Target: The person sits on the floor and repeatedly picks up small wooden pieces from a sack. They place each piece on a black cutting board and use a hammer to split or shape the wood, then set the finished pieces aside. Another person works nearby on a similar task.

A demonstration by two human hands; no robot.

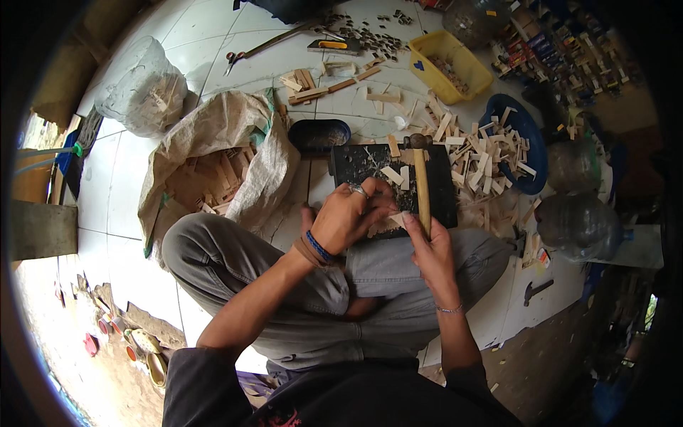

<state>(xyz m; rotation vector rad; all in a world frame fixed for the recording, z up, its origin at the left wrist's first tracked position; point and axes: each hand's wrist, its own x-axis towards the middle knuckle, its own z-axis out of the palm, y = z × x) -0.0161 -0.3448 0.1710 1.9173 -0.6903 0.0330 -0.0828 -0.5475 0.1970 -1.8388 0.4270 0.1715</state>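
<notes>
I sit cross-legged over a black board [445, 186] littered with dark scraps. Above it, my left hand [345, 213] pinches a small light wooden piece [401, 218] with curled fingers. My right hand [434, 257] meets it there, with thumb and finger closed at the same piece. A hammer [422, 181] with a pale wooden handle lies across the board's right side. Its handle end reaches my right hand, and I cannot tell whether that hand grips it. Short wooden strips [393, 174] lie on the board by my fingers.
At left, a white woven sack [267, 171] holds wood pieces. A blue basin [535, 160] at right has wooden strips heaped against it. Farther back are a yellow tub [462, 60], scissors [231, 60] and a dark oval tray [319, 135]. A second hammer [537, 290] lies right.
</notes>
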